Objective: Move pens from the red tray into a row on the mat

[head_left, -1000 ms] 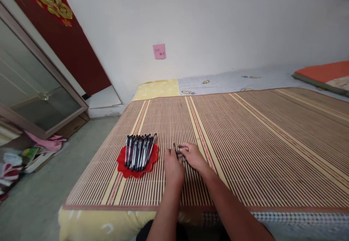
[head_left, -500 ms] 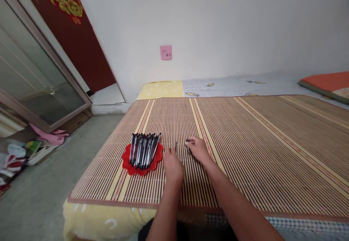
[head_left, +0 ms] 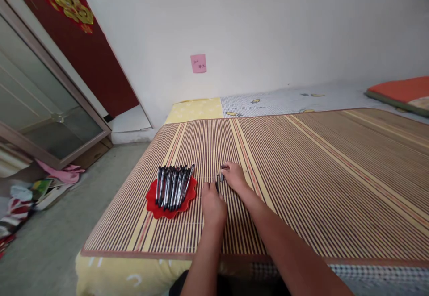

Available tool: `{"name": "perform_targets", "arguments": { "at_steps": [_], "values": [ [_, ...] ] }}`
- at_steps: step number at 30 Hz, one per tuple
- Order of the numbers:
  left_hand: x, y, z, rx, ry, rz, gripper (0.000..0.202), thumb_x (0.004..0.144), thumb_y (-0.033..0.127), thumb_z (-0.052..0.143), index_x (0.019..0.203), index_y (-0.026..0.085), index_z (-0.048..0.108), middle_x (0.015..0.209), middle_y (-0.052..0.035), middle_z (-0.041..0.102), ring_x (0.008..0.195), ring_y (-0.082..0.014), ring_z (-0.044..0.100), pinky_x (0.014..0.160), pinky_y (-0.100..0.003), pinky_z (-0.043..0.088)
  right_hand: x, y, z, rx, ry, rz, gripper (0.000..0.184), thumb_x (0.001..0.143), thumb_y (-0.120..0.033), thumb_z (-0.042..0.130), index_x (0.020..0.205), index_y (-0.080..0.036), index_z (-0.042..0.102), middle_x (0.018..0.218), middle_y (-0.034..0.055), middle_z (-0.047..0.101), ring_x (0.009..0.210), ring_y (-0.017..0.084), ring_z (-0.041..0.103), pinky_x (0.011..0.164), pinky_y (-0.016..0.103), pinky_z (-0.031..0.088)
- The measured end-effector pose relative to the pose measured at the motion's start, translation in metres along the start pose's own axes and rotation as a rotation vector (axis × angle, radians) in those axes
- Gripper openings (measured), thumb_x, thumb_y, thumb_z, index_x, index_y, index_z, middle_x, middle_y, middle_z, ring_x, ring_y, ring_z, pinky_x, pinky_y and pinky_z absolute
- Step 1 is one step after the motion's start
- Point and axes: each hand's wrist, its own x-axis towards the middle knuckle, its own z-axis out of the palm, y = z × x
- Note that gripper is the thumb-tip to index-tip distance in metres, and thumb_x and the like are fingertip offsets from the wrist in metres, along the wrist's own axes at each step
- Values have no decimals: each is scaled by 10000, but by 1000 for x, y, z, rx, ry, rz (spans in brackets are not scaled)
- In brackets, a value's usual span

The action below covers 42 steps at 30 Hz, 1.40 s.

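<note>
A red scalloped dish (head_left: 151,203) lies on the striped bamboo mat (head_left: 301,162) and carries several black pens (head_left: 172,181) side by side. Just right of it my left hand (head_left: 212,206) rests on the mat, fingers curled round a thin dark pen part (head_left: 217,183) that sticks up from them. My right hand (head_left: 234,177) lies beside it, fingers pinched on a small dark pen piece (head_left: 223,169). The two hands are close together, a little apart.
The mat covers a bed with a yellow and grey sheet (head_left: 197,108). An orange cushion (head_left: 398,89) lies at the far right. A glass door (head_left: 40,108) and clutter on the floor (head_left: 36,189) are at left. A pink note (head_left: 198,63) hangs on the wall.
The hands, first touching over the pen, drew apart half a second ago and have since come nearer again. The pens on the dish have not moved.
</note>
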Motion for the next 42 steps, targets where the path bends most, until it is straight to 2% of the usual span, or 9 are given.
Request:
{"name": "perform_targets", "arguments": {
  "at_steps": [6, 12, 17, 21, 35, 38, 40, 42],
  "values": [
    [-2, 3, -5, 24, 8, -37, 305, 847, 71, 580, 1149, 112, 598, 1117, -129, 559, 1078, -269, 551, 976, -377, 426, -1, -5, -4, -13, -14, 6, 194, 803, -124, 645, 966, -123, 752, 958, 108, 763, 891, 194, 710, 839, 287, 531],
    [0, 1, -3, 7, 18, -34, 292, 861, 90, 586, 1151, 119, 591, 1125, -127, 551, 1078, -269, 554, 964, -371, 434, 0, -8, -3, -41, -58, 24, 195, 779, -94, 657, 927, -158, 766, 932, 84, 771, 891, 196, 714, 842, 287, 526],
    [0, 2, -5, 7, 16, -38, 305, 843, 63, 590, 1142, 122, 590, 1125, -128, 550, 1080, -267, 559, 956, -374, 438, -12, -8, -4, -56, -97, 8, 197, 776, -83, 664, 937, -146, 759, 957, 107, 764, 900, 205, 709, 838, 291, 522],
    [0, 2, -5, 13, 22, -32, 304, 841, 66, 600, 1137, 133, 595, 1096, -112, 560, 1069, -261, 566, 963, -371, 431, -22, -8, -5, -50, -132, -21, 218, 764, -37, 645, 898, -166, 758, 904, 77, 767, 864, 189, 706, 822, 277, 514],
    [-2, -6, -3, 18, 93, 23, 262, 855, 95, 601, 1111, 151, 597, 1066, -97, 578, 1063, -260, 573, 937, -375, 453, -39, -15, -16, 51, -185, -36, 307, 789, -13, 554, 1000, -127, 744, 1030, 119, 762, 971, 197, 704, 924, 312, 508],
    [-10, -5, -10, -34, 175, 58, 228, 888, 145, 585, 1115, 157, 584, 1066, -104, 576, 1060, -271, 563, 925, -398, 464, -52, -17, -26, 87, -189, -33, 277, 800, -45, 549, 987, -133, 734, 1025, 118, 758, 960, 195, 705, 906, 318, 514],
    [-24, -5, -19, -92, 218, 136, 141, 922, 177, 546, 1058, 177, 586, 1017, -93, 582, 1014, -264, 570, 890, -393, 475, -68, -19, -35, 150, -171, -38, 219, 815, -101, 560, 953, -155, 722, 982, 97, 754, 917, 194, 702, 863, 316, 522],
    [-44, -8, -29, -164, 187, 256, 75, 955, 207, 507, 947, 207, 582, 916, -65, 585, 921, -239, 584, 828, -363, 483, -92, -19, -42, 249, -166, -27, 134, 840, -191, 570, 882, -181, 697, 851, 57, 735, 782, 182, 685, 753, 297, 527]
  ]
}}
